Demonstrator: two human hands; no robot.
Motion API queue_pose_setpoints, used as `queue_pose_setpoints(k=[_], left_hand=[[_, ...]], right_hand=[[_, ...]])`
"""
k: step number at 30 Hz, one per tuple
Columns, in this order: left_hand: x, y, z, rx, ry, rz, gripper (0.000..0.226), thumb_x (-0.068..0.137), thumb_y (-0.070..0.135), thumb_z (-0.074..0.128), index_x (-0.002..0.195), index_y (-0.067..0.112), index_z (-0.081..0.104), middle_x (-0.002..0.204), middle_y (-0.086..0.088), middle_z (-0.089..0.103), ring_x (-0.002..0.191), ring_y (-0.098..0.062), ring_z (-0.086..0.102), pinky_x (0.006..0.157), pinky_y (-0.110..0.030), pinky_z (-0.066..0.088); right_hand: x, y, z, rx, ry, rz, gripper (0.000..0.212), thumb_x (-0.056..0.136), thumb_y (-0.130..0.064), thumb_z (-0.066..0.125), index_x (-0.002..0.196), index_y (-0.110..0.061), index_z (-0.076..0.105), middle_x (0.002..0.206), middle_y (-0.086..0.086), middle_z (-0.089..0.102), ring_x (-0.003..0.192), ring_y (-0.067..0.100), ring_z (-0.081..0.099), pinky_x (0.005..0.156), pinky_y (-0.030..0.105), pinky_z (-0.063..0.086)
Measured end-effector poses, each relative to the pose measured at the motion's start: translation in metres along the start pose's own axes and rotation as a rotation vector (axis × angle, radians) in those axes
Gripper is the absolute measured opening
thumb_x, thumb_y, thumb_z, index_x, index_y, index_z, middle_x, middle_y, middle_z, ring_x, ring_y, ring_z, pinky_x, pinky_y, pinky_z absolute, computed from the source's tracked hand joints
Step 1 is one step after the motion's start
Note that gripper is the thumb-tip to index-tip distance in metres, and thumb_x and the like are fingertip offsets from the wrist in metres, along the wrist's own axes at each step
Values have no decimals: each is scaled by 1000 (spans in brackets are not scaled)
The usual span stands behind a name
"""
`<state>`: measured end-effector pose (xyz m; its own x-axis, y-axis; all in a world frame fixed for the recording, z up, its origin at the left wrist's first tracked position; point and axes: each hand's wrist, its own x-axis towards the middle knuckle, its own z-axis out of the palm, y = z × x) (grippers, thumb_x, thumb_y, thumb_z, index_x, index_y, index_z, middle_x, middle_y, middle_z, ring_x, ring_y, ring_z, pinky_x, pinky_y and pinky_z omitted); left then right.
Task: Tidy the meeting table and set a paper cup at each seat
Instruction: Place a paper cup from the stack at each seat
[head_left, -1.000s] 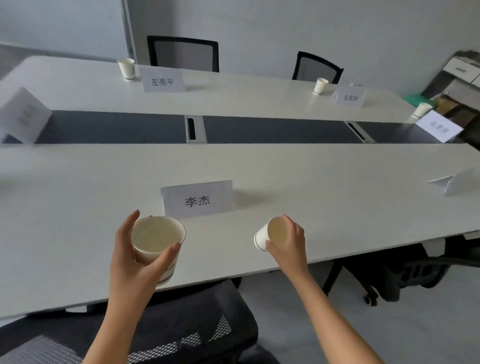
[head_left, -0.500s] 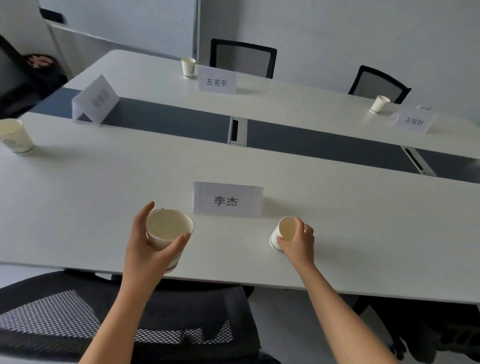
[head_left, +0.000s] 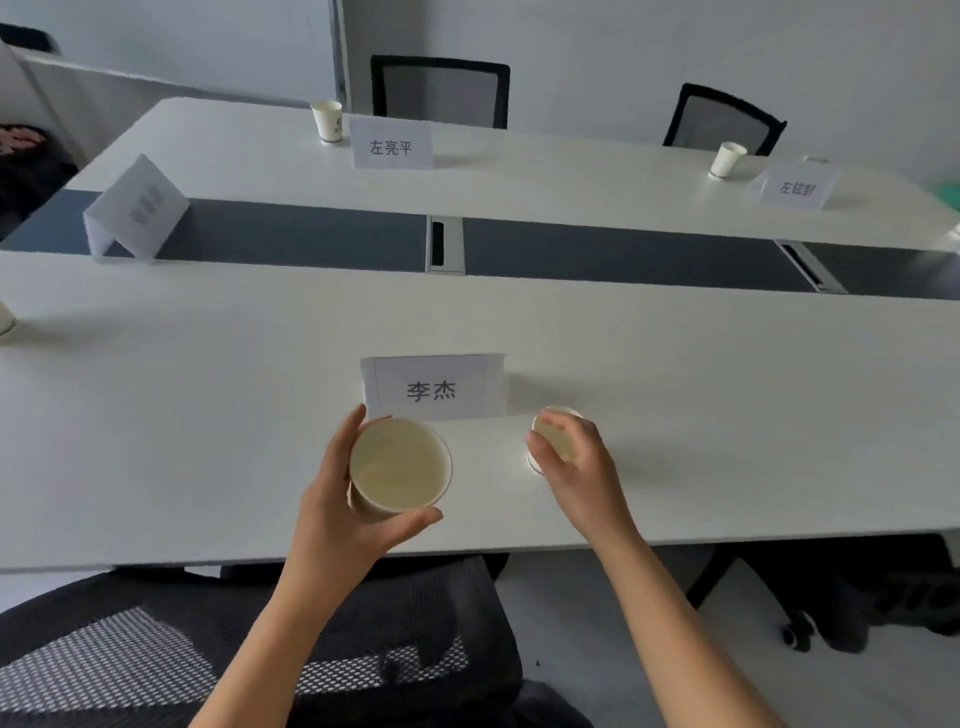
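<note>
Right hand (head_left: 576, 473) fingers curled round paper cup (head_left: 551, 441), base low over table (head_left: 208, 415), contact unclear; name card (head_left: 434, 389) just beyond fingertips. Left hand (head_left: 332, 514) thumb and fingers clamp spare cup (head_left: 397, 465). Best: seat base flat, then open fingers straight off.

A pale grey wall (head_left: 623, 41) is running behind the long white table (head_left: 208, 415), meeting a lighter panel (head_left: 182, 36) on the left. Two black mesh-backed chairs are standing at the table's far side, the left chair (head_left: 440, 91) and the right chair (head_left: 722, 122). A dark grey strip (head_left: 311, 231) with a metal cable port (head_left: 444, 244) is running down the table's middle. A near mesh chair (head_left: 363, 623) is sitting at the near edge, and soft light is falling on the grey floor (head_left: 597, 623)
</note>
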<state>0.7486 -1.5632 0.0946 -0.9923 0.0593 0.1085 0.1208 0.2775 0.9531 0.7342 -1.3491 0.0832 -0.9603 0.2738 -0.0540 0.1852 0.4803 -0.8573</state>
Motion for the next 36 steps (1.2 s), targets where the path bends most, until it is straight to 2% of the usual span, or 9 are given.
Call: queue_pose_setpoints(k=[3, 7, 9, 14, 20, 24, 27, 31, 36], left_hand=[[1, 9, 23, -16, -106, 34, 91, 32, 83, 64, 114, 72, 26, 110, 55, 41, 105, 27, 42, 87, 4, 33], [-3, 26, 70, 16, -277, 151, 92, 37, 82, 63, 119, 58, 30, 112, 55, 39, 107, 27, 40, 85, 5, 31], [-7, 36, 100, 34, -380, 205, 87, 41, 81, 62, 119, 60, 32, 115, 52, 39, 108, 26, 39, 86, 5, 30], [-26, 60, 189, 95, -598, 291, 111, 43, 83, 57, 134, 33, 18, 119, 29, 36, 109, 33, 27, 91, 7, 22], [-72, 85, 308, 167, -806, 378, 98, 43, 79, 59, 126, 57, 10, 120, 53, 28, 110, 27, 25, 97, -15, 28], [-111, 96, 388, 91, -911, 295, 75, 50, 53, 66, 115, 61, 30, 120, 34, 48, 118, 2, 45, 101, -30, 42], [-133, 107, 439, 61, -984, 303, 65, 52, 51, 66, 107, 65, 34, 123, 36, 39, 114, 5, 45, 92, -23, 46], [-146, 123, 496, 49, -1036, 331, 63, 53, 52, 64, 105, 68, 32, 122, 37, 37, 112, 5, 46, 85, -16, 47], [-136, 143, 561, -7, -1027, 310, 65, 53, 51, 66, 103, 73, 30, 112, 29, 54, 106, 4, 52, 80, -16, 49]], right_hand=[[-25, -13, -16, 193, -116, 40, 11, 88, -23, 56, 97, -24, 61, 100, -10, 63, 95, -4, 57, 81, 13, 42], [-52, -9, -47, 307, -147, 30, 14, 88, -20, 56, 90, -33, 62, 88, -9, 68, 83, 0, 62, 77, 22, 50], [-60, 1, -70, 380, -112, 65, 16, 88, -16, 56, 93, -30, 61, 86, -8, 67, 79, -1, 61, 69, 18, 52], [-85, 52, -142, 354, 132, 198, 30, 84, -5, 56, 78, -34, 60, 77, -5, 65, 69, 8, 60, 56, 21, 52], [-136, 122, -248, 406, 345, 300, 28, 81, 3, 53, 80, -22, 65, 75, -3, 67, 59, 3, 61, 47, 16, 46], [-174, 170, -318, 409, 481, 337, 31, 80, 7, 50, 81, -20, 65, 62, -6, 63, 51, 8, 55, 45, 18, 45], [-192, 199, -355, 379, 512, 327, 25, 80, -13, 60, 93, -34, 60, 78, -10, 63, 66, 1, 59, 56, 14, 47], [-203, 225, -392, 295, 460, 260, 52, 61, -53, 61, 110, -51, 43, 119, -17, 50, 105, -8, 50, 83, 12, 47], [-179, 252, -444, 181, 445, 160, 60, 60, -54, 60, 115, -52, 36, 128, -23, 37, 117, -9, 38, 95, 11, 38]])
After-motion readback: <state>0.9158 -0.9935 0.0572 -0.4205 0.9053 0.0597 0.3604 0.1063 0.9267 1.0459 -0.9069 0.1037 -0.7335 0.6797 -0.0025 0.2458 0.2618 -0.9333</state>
